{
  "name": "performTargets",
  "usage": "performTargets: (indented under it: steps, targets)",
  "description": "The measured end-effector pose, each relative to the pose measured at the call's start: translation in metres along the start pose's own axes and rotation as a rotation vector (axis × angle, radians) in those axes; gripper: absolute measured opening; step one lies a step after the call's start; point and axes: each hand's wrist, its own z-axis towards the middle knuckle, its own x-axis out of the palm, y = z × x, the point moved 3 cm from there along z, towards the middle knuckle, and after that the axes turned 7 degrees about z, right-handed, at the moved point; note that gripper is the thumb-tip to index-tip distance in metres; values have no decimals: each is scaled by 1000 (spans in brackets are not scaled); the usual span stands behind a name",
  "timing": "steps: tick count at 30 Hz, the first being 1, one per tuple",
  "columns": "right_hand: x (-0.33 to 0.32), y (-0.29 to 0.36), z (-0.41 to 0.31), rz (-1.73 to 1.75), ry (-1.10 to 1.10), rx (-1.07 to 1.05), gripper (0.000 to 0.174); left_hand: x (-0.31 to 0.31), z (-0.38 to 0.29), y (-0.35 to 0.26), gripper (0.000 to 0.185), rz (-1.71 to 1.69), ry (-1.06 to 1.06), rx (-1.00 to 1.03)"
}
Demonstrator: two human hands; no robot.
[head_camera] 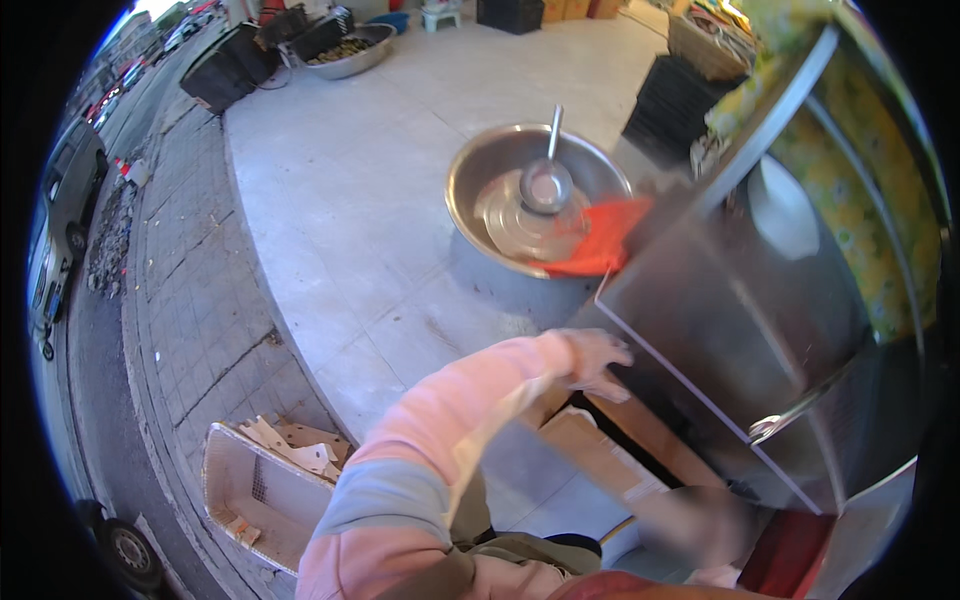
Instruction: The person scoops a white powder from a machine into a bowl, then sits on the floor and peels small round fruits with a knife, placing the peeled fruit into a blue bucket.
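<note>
My left hand (600, 364), in a pink and blue sleeve, reaches over an open cardboard box (604, 454). Its fingers are spread and nothing shows in them. The edge of a metal worktop (705, 322) runs close beside that hand. My right hand (705, 525) is a blur near the box's lower end, so its fingers and anything in them cannot be made out. A shiny metal utensil (765, 429) lies at the worktop edge. Ahead on the floor stands a large steel basin (463, 184), with a ladle (555, 135) and a red plastic bag (607, 236) at its rim.
A white plastic basket (262, 480) with cardboard scraps sits by the pavement at left. Black crates (667, 109) and a woven basket (701, 45) are stacked behind the worktop. Flowered cloth (892, 225) hangs at right. A second metal basin (352, 60) stands farther off.
</note>
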Motion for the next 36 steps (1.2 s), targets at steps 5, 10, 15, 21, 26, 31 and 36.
performTargets:
  steps: [5, 10, 15, 21, 26, 31, 36]
  targets:
    - [37, 56, -47, 13, 500, -393, 40, 16, -177, 28, 76, -407, -619, -167]
    - [-39, 369, -70, 93, 1083, -849, 33, 16, -354, -89, 78, -759, -727, -640]
    - [-92, 600, -20, 245, 1288, -1125, 38, -36, -415, -105, 71, -1122, -1249, -879]
    - [-233, 743, 14, 338, 1087, -1121, 35, -152, -376, -25, 61, -1208, -1559, -672]
    - [-240, 848, 12, 424, 1306, -1423, 51, -261, -331, 40, 65, -1301, -1620, -745]
    - [-154, 971, 63, 605, 1405, -1756, 26, -315, -340, 195, 69, -1365, -1604, -965]
    - [-181, 1072, 168, 487, 1221, -1544, 21, -401, -318, 323, 57, -1573, -1614, -970]
